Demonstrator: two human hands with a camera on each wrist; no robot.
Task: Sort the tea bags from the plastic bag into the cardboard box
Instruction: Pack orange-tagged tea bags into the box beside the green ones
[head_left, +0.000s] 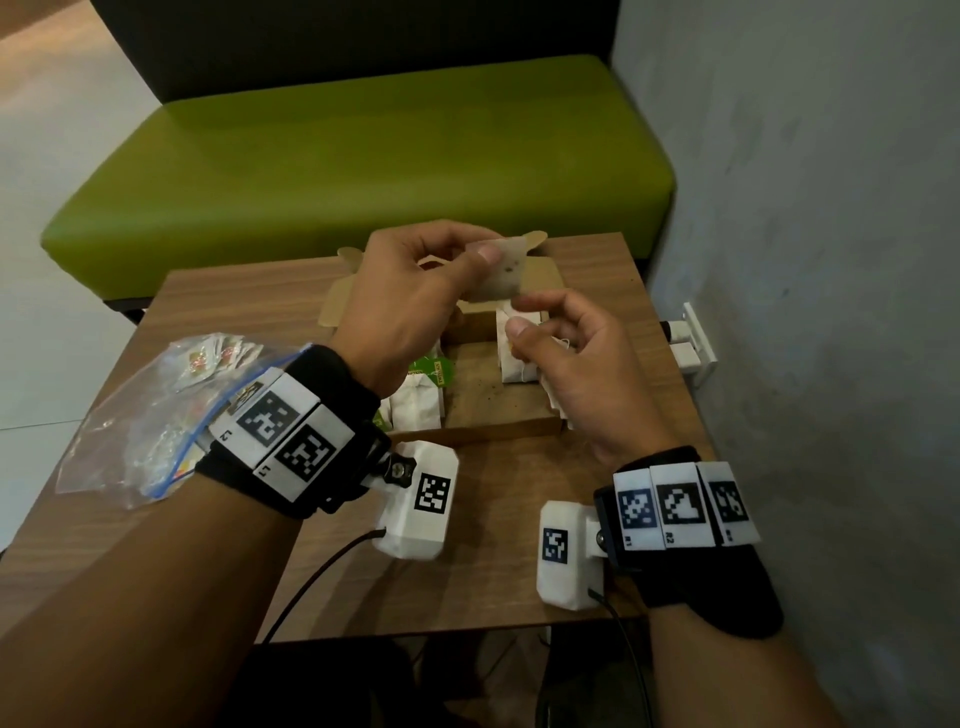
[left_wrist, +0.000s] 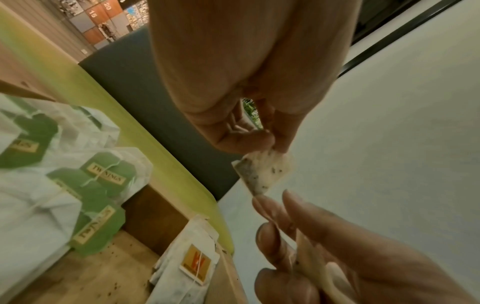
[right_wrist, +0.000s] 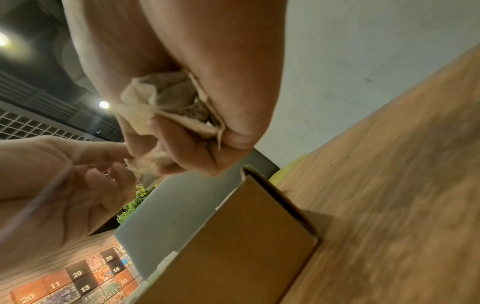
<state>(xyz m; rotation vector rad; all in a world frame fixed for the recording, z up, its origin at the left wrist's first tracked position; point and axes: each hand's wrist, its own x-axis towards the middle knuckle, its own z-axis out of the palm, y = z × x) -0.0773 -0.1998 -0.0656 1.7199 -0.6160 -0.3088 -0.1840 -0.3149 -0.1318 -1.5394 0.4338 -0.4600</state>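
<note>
Left hand (head_left: 410, 291): thumb and forefinger pinching the top edge of a loose white tea bag (head_left: 498, 270), which is hanging above the open cardboard box (head_left: 498, 431).

Right hand (head_left: 566, 358): fingers curling round a small bunch of white tea bags (right_wrist: 166, 100), thumb and forefinger nearing the lower corner of the hanging one; whether they are touching it cannot be told.

Cardboard box: sitting mid-tabletop, flaps open. Green-tagged tea bags (left_wrist: 103, 174) are stacking at its left side, white bags with an orange-and-yellow tag (left_wrist: 194, 265) at its right. Bare floor between the groups is showing dark specks.

Plastic bag (head_left: 156, 415): lying on the tabletop (head_left: 493, 571) left of the box, partly behind the left wrist, red-printed sachets inside.

Green bench (head_left: 363, 156): standing beyond the tabletop.

Risks, as judged:
- The pinch is holding only a thin paper edge; a tug from the right hand could be tearing it and spilling leaves.
- The right hand is already full; opening its fingers to take another could be letting a bag drop, possibly into the wrong group.
- Strings may be tangling within the bunch.

Hard to make out: the number of bags in the right hand; the pinched bag's tag and string; the box's near-left corner, which the left wrist is covering; how much is left in the plastic bag; brand lettering on the orange tag, blurred.
</note>
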